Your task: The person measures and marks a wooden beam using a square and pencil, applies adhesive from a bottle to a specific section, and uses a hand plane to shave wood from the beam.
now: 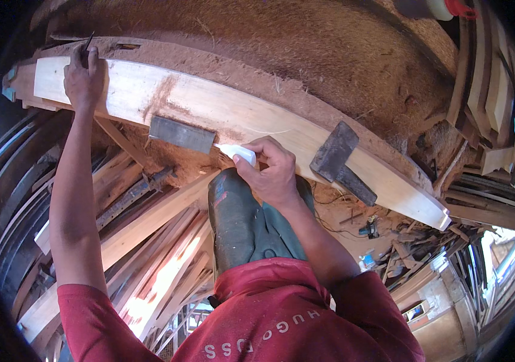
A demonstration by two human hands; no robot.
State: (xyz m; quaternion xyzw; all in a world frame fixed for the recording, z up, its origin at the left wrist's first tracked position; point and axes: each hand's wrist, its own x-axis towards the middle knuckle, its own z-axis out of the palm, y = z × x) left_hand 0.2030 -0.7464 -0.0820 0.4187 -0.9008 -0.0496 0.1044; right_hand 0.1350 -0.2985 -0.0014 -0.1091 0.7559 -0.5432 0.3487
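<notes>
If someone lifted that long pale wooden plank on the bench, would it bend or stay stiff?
The plank would probably stay stiff: it looks thick and solid. It likely feels heavy, being long. The dark iron block and flat grey block resting on it would probably slide off if it tilted. The left hand presses one end.

Workshop interior. Rough brown sawdust-coated surface (306,54) fills far side. Stacked timber offcuts (487,84) far right. Long planks and strips (149,241) lie jumbled at left, sunlit patch (167,271) among them. Scrap wood and debris (402,253) litter floor at right. Bright daylight enters through opening (511,253) near right.
</notes>
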